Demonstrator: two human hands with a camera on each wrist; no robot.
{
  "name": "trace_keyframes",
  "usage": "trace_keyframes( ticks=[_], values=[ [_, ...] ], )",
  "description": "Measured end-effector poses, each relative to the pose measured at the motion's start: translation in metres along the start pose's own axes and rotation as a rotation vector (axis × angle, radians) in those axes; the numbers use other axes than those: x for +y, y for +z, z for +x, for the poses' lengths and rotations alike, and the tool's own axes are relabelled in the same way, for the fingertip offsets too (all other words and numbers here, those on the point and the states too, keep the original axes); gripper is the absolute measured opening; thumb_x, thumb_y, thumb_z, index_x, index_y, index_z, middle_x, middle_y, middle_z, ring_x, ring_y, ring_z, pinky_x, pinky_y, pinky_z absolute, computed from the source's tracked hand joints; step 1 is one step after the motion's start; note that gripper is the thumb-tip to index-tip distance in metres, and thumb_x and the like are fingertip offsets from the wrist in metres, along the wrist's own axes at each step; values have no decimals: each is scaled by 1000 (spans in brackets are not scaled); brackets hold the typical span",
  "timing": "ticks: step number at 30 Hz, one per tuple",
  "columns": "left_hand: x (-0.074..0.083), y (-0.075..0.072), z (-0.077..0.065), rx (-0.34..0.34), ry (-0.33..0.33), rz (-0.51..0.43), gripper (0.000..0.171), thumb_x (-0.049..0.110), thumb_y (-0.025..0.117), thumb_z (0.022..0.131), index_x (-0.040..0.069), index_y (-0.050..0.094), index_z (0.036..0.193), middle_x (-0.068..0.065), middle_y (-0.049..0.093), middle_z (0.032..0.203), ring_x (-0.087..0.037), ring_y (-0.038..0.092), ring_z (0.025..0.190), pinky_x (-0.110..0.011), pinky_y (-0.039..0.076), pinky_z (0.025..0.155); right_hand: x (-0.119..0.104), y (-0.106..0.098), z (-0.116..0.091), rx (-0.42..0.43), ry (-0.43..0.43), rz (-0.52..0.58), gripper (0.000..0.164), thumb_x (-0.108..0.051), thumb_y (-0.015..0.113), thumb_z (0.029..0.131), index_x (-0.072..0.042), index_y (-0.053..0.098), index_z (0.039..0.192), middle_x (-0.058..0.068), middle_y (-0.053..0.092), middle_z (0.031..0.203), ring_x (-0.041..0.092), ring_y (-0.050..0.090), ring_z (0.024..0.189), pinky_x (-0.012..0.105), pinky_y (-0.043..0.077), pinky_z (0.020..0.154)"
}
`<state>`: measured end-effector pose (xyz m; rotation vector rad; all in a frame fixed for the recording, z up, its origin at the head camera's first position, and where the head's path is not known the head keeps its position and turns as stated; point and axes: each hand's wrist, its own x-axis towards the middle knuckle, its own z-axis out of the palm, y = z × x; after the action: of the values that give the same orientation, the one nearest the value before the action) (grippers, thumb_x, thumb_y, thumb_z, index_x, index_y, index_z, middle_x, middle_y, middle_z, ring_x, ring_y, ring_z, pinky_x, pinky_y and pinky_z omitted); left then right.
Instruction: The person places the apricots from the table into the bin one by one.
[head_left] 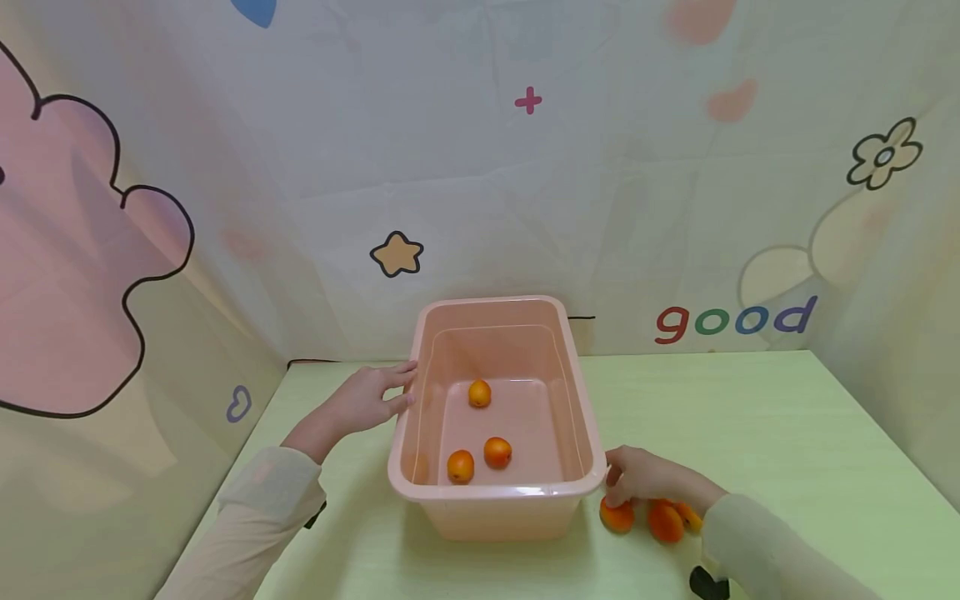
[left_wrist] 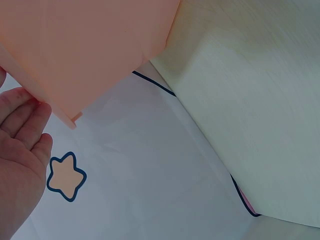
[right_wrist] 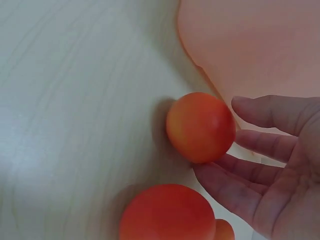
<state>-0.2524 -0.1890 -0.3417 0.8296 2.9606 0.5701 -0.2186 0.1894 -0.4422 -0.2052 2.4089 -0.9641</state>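
Observation:
A pink plastic basin (head_left: 498, 492) stands on the table with three small orange fruits inside: one fruit (head_left: 480, 393) farther back, another (head_left: 497, 452) near the middle and a third (head_left: 461, 467) at the front left. My left hand (head_left: 367, 398) rests its fingertips on the basin's left rim. Just right of the basin, my right hand (head_left: 645, 475) reaches down to a round orange-red fruit (right_wrist: 200, 127) on the table. Its fingers (right_wrist: 225, 185) spread along one side of that fruit, with the thumb close to its edge. Beside it lies a larger-looking fruit (right_wrist: 167, 215).
Another orange piece (head_left: 688, 517) shows partly behind the fruit under my right wrist. The pale wood-grain table (head_left: 750, 417) reaches back to a printed cloth wall (head_left: 465, 167), with cloth (head_left: 172, 483) along the left side too. The basin's far end stands close to the back wall.

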Motion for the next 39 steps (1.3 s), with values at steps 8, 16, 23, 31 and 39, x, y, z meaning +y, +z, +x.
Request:
trace_keyframes(
  ticks=[8,16,23,31,39],
  values=[
    [-2,2,0,3,-11,-7,47,26,52,88,4,44,129,-9,42,136,-28,53,110,-40,44,87,-6,6,-11,-17,25,-58,29,-4,70,67,-9,59,93,6,53,84,21,47,74,34,40,67],
    [-3,2,0,5,-13,-17,47,26,53,88,4,45,128,-8,42,136,-28,51,112,-37,45,86,-5,14,-18,-31,-115,-126,30,-1,71,63,-9,59,89,4,52,77,19,45,71,32,37,65],
    [-3,2,0,2,-18,-22,47,27,52,88,5,45,128,-8,42,136,-27,54,106,-35,46,84,-2,11,-16,-45,-185,-139,26,-2,70,63,-9,59,86,3,53,73,18,46,68,31,36,62],
    [-2,1,-1,9,-12,-15,46,26,52,88,4,45,128,-9,43,135,-29,48,116,-40,44,89,-7,-9,-16,-54,-247,-148,29,2,67,67,-14,61,90,0,55,77,19,46,73,33,38,68],
    [-1,1,0,9,-9,3,46,26,53,87,4,46,127,-8,43,135,-17,58,76,-30,44,75,-15,-28,-19,13,-263,-189,30,3,65,68,-10,63,95,0,58,81,18,49,73,31,46,67]
  ],
)
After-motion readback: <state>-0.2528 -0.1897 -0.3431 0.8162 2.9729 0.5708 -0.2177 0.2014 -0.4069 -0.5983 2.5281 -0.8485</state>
